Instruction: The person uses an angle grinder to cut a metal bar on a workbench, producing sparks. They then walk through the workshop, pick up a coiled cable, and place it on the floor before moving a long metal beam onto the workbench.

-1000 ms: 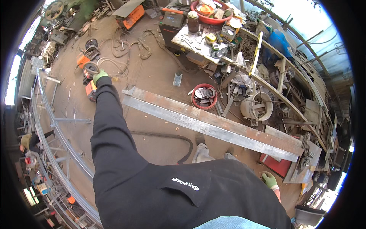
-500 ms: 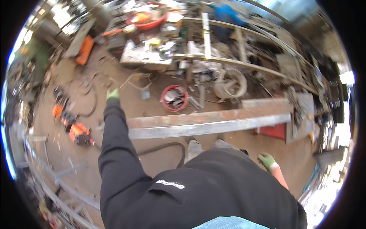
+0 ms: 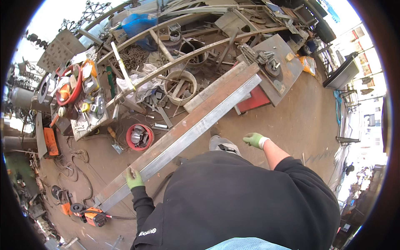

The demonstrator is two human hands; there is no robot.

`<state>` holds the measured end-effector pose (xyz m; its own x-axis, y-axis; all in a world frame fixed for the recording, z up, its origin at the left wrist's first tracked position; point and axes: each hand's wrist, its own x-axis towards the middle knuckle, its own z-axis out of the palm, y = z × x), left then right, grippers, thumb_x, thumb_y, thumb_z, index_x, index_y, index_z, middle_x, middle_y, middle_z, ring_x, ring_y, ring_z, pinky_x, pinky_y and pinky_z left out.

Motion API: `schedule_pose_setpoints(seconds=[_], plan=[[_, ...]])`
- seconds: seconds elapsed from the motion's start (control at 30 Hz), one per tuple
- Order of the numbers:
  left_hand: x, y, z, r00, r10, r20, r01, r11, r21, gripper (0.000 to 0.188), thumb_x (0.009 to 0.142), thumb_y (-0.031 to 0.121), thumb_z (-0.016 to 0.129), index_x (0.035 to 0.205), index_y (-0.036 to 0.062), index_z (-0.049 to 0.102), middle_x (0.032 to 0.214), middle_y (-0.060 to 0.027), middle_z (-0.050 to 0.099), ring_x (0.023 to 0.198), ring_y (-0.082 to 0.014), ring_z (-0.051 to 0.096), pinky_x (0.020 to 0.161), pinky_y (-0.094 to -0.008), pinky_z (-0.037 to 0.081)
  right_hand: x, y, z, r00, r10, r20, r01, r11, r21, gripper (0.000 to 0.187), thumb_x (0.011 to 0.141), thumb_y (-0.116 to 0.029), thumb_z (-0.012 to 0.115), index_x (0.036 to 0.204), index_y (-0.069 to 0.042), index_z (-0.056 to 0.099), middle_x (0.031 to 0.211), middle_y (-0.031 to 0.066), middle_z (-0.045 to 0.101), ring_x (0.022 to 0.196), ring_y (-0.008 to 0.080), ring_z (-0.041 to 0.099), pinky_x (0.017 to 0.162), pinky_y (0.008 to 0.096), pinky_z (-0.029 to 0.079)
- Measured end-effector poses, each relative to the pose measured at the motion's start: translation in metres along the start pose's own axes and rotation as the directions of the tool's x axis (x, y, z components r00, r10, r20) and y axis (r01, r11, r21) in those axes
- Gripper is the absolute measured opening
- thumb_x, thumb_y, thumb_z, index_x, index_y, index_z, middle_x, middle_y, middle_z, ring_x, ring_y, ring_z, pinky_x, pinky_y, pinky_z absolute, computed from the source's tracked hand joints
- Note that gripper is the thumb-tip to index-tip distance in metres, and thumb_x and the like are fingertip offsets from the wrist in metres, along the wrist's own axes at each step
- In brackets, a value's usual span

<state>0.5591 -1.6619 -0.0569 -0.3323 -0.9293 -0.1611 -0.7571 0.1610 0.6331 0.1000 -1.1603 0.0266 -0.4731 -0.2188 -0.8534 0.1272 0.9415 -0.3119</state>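
Note:
A long metal beam, with a rusty brown strip (image 3: pixel 156 148) beside a bare grey strip (image 3: pixel 196 129), slants across from lower left to upper right. My left hand (image 3: pixel 134 178), in a pale green glove, rests at the beam's lower-left part with its fingers apart, touching its top and not wrapped round it. My right hand (image 3: pixel 253 140), also in a green glove, hangs over the floor right of the beam. Its fingers are loosely bent and hold nothing. The beam's far end lies by a metal-topped table (image 3: pixel 287 68).
Orange power tools (image 3: pixel 96 217) lie on the floor by the beam's near end. A red tub (image 3: pixel 140 137) of metal pieces and a pale bucket (image 3: pixel 180 87) of scraps stand behind it. A cluttered bench (image 3: pixel 89 125) is at left. Hoses and cords cross the floor.
My view has turned right, so the beam now slants. My left hand, stretched out beyond the beam before, is now on it. My right hand has come forward from beside my body.

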Motion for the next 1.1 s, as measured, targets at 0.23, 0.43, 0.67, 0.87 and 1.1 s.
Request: schedule_pose_setpoints(seconds=[0.23,0.43,0.67,0.87,1.1], plan=[[-0.088,0.09,0.06,0.991,0.001,0.135,-0.023,0.986,0.165,0.048,0.089,0.021,0.07,0.13,-0.0012,0.061,0.125,-0.0191,0.064,0.109,-0.0311,0.064,0.097,-0.0407,0.049,0.137,0.067,-0.074,0.999,-0.008,-0.044,0.011,0.998,0.059,0.051,0.091,-0.04,0.061,0.125,-0.003,0.067,0.104,0.0089,0.072,0.084,0.0199,0.066,0.079,0.0364,0.053],[-0.131,0.174,0.104,0.874,-0.147,0.464,-0.037,0.93,0.365,0.049,0.088,0.024,0.069,0.129,-0.0019,0.061,0.12,-0.0197,0.066,0.107,-0.0311,0.065,0.094,-0.0407,0.052,0.255,0.099,-0.131,0.99,0.043,-0.134,-0.025,0.991,0.135,0.062,0.092,-0.044,0.061,0.139,-0.004,0.057,0.127,0.0168,0.066,0.111,0.0294,0.065,0.094,0.0434,0.051],[-0.176,0.185,0.112,0.734,-0.314,0.602,0.083,0.921,0.38,0.048,0.086,0.028,0.072,0.123,-0.0027,0.065,0.106,-0.0159,0.071,0.094,-0.0222,0.068,0.086,-0.0345,0.054,0.366,0.103,-0.168,0.945,0.076,-0.319,-0.01,0.979,0.203,0.098,0.084,-0.052,0.067,0.158,-0.004,0.024,0.16,0.0227,0.034,0.144,0.0341,0.04,0.117,0.0375,0.034],[-0.188,0.201,0.093,0.59,-0.54,0.6,0.294,0.836,0.463,0.048,0.089,0.024,0.071,0.126,-0.0052,0.061,0.107,-0.0137,0.071,0.095,-0.015,0.067,0.084,-0.0298,0.054,0.454,0.099,-0.163,0.955,-0.132,-0.267,0.023,0.926,-0.376,0.08,0.091,-0.054,0.056,0.155,-0.01,0.036,0.164,0.011,0.032,0.149,0.0273,0.034,0.119,0.0359,0.031],[-0.195,0.257,0.108,0.587,-0.524,0.617,0.362,0.851,0.379,0.048,0.095,0.016,0.067,0.135,-0.0073,0.053,0.12,-0.0182,0.068,0.104,-0.0195,0.068,0.09,-0.0314,0.055,0.457,0.07,-0.126,0.932,-0.299,-0.206,0.216,0.912,-0.348,0.075,0.092,-0.054,0.053,0.152,-0.011,0.043,0.161,0.0116,0.037,0.146,0.0283,0.038,0.117,0.0369,0.033]])
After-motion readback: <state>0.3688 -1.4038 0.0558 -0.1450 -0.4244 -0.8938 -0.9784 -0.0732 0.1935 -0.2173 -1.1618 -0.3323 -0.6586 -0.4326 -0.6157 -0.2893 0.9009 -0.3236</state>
